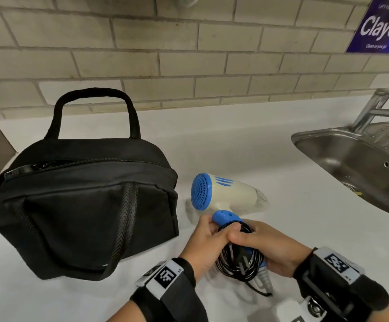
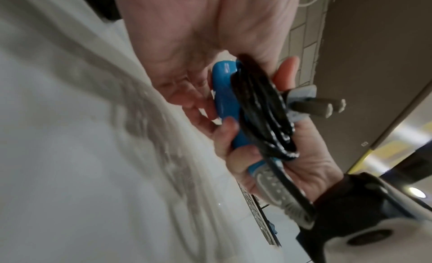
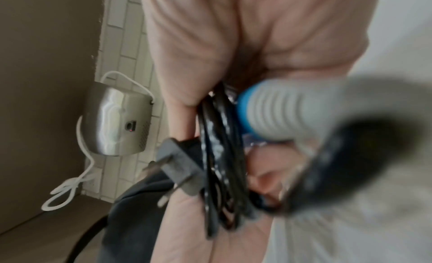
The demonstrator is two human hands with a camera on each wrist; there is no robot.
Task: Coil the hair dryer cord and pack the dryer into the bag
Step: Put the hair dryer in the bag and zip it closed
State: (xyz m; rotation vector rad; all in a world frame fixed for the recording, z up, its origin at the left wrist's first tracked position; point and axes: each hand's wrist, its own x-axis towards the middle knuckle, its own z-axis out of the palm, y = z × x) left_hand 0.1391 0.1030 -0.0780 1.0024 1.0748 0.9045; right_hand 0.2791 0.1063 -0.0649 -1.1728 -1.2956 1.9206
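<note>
A cream hair dryer (image 1: 235, 196) with a blue rear grille and blue handle (image 1: 226, 217) is held just above the white counter. Its black cord (image 1: 237, 259) is wound in loops round the handle, with the plug (image 3: 180, 171) tucked against the coil. My left hand (image 1: 207, 240) grips the handle (image 2: 224, 104) near its top. My right hand (image 1: 265, 247) wraps the lower handle and the coiled cord (image 2: 264, 115). The black bag (image 1: 84, 201) stands to the left, its top zip partly open at the left end.
A steel sink (image 1: 363, 163) with a tap (image 1: 374, 108) is set into the counter (image 1: 247, 145) at the right. A tiled wall runs behind. A metal wall unit (image 3: 117, 121) with a white cable shows in the right wrist view.
</note>
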